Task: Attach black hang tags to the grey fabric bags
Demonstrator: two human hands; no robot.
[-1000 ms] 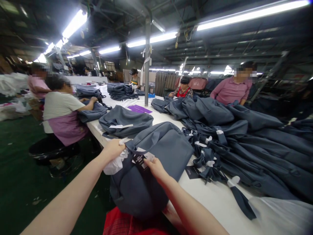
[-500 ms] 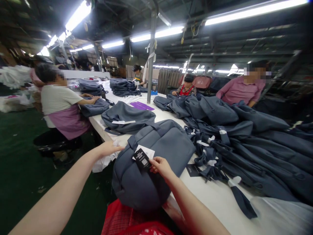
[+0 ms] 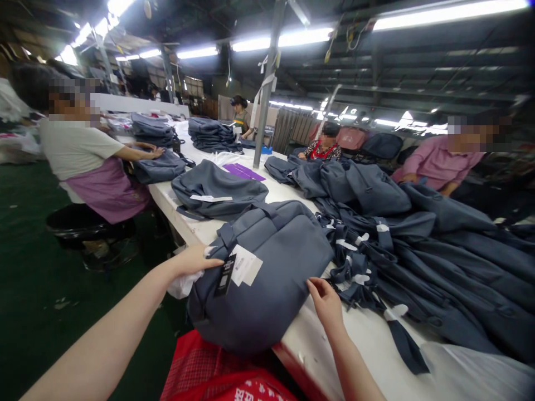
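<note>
A dark blue-grey backpack [image 3: 276,262] leans over the near table edge, against the red apron. A black hang tag [image 3: 225,275] and white paper tags [image 3: 247,265] lie on its left part. My left hand [image 3: 194,262] is closed on the backpack's upper left edge, its other fingers partly hidden, one digit pointing at the black tag. At the backpack's right edge is my right hand [image 3: 327,303], fingers curled together; what they hold, if anything, is hidden. Beside it lie bundled dark straps [image 3: 355,273] with white wrappings.
A second backpack [image 3: 219,189] with a white tag lies behind. Piled blue-grey bags [image 3: 451,262] cover the table's right side. A purple sheet [image 3: 243,172] lies near a metal post [image 3: 268,83]. Several co-workers sit or stand around the white table [image 3: 317,348]; one sits at left [image 3: 83,161].
My right hand has let go of the black hang tag and moved right to the backpack's edge. The tag now lies tilted by my left hand. The view has shifted slightly.
</note>
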